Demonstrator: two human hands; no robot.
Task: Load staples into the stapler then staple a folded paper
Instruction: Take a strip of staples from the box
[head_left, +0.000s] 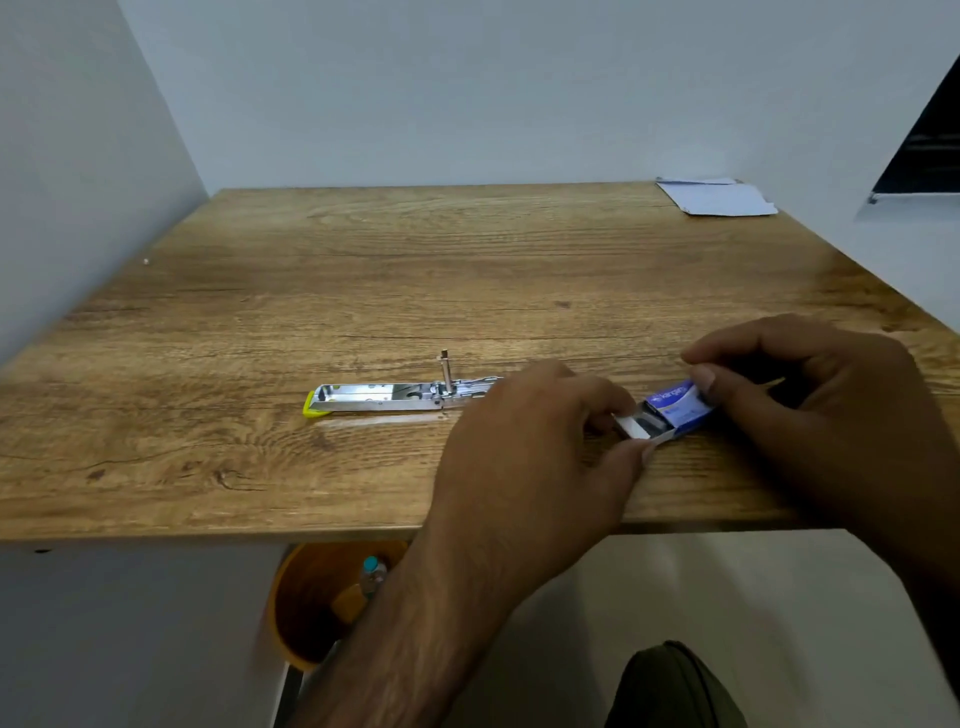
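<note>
A stapler (384, 397) lies flat and swung open on the wooden table (363, 270), its metal channel facing up and a yellow-green tip at its left end. To its right, my right hand (810, 395) grips a small blue staple box (683, 408) resting on the table. My left hand (530, 447) pinches the box's inner tray (639, 427), which sticks out of the box's left end. A folded white paper (719, 197) lies at the table's far right corner.
Walls close the table in on the left and at the back. Under the table's front edge stands an orange bin (311, 603) with a bottle in it. A dark window opening (924, 145) shows at the upper right.
</note>
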